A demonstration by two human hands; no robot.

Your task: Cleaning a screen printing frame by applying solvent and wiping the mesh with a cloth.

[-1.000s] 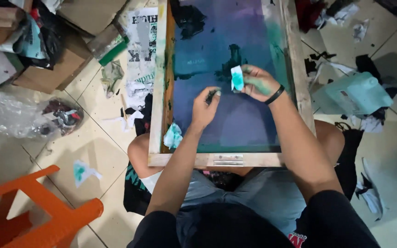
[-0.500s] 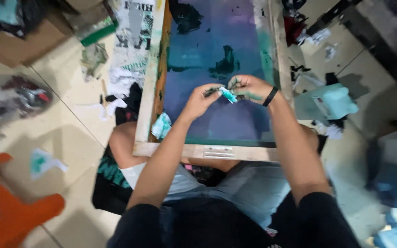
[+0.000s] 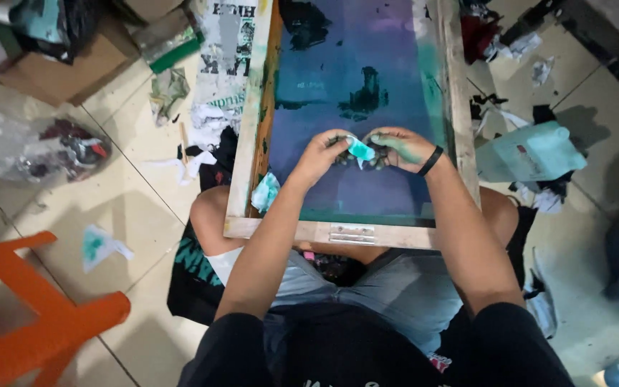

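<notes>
Teal and soft-looking, a small crumpled wad [image 3: 360, 149] sits pinched between the fingertips of both hands, which meet just above the middle of a screen-printing frame [image 3: 241, 186]. Both the left hand [image 3: 326, 153] and the right hand [image 3: 397, 147] curl their fingers in on the wad from either side; whether it is cloth, tape or paper is hard to make out, and the fingertips blur together where they touch. A black band circles the right wrist, and green stain marks that hand. Pale, worn wood forms the frame's rails, smeared with green and orange along the left one, with a small metal plate on the near rail. Its stretched mesh [image 3: 352, 79] is smooth, blue shading to violet, blotched with ragged black patches; the far end is cut off at the picture's top. Another teal scrap [image 3: 265, 192] lies against the left rail. The frame rests across the person's knees above grey shorts. Glossy cream floor tiles [image 3: 116, 208] spread around, littered with torn printed paper, dark rags and a stained paper scrap. An orange plastic stool [image 3: 37, 315] stands lower left, a cardboard box [image 3: 59, 72] upper left, and a pale blue jug [image 3: 531, 152] lies on its side to the right.
</notes>
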